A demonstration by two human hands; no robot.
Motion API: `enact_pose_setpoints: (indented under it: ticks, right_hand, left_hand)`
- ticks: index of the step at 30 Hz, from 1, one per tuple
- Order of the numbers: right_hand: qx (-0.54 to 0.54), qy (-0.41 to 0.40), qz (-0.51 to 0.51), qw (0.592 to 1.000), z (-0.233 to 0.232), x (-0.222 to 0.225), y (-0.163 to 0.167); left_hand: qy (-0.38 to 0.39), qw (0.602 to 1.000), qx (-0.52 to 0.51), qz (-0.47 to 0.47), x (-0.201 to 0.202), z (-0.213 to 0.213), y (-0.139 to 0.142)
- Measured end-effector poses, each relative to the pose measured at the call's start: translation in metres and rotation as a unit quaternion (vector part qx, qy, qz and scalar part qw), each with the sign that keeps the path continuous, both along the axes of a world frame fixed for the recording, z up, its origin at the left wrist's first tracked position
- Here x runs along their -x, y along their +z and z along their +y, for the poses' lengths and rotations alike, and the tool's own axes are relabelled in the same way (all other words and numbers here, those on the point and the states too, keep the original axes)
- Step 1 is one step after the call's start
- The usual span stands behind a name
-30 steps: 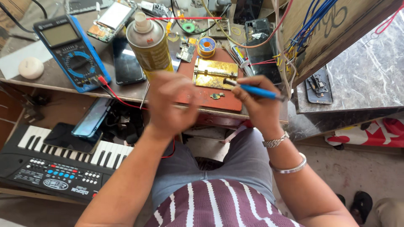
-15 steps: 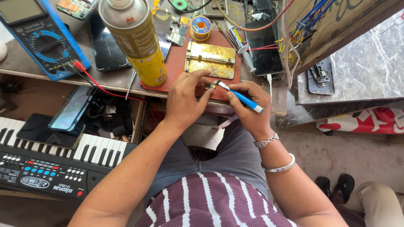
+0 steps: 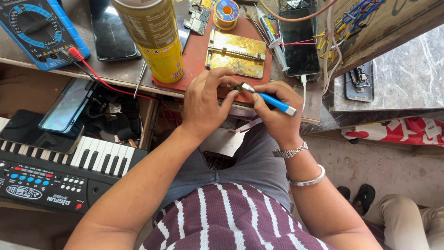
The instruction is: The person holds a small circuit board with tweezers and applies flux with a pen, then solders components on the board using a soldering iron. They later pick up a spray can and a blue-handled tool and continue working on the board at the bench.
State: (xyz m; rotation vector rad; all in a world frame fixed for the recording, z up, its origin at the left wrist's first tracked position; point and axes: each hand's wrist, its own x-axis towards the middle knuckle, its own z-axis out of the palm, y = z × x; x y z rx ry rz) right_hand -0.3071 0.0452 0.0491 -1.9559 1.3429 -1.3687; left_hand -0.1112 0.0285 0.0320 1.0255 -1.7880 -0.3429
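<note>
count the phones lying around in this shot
5: one on the bench by the yellow can, one charging at right, two beside the keyboard, one opened on the marble. More may be hidden.

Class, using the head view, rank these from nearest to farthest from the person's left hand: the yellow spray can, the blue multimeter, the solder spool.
1. Yellow spray can, just up-left of the left hand.
2. Solder spool, farther up the bench.
3. Blue multimeter, far left.

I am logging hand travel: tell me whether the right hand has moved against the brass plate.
Yes. The right hand with its blue-handled tool came back from over the brass plate toward the bench's near edge.
</note>
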Motion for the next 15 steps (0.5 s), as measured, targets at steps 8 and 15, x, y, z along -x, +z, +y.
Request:
enact_pose_setpoints:
  ticks: [8,15]
  right_hand:
    - [0.031,0.006,0.03,0.999,0.001,-0.0026,0.0028]
    - [0.028,0.011,0.024,0.999,0.0014,-0.0021,0.0012]
  left_hand:
    - [-0.002,1.0,-0.007,0.005,0.0003,-0.0013,-0.0018]
    - [-0.001,1.0,-0.005,0.002,-0.0003,-0.0019,-0.0036]
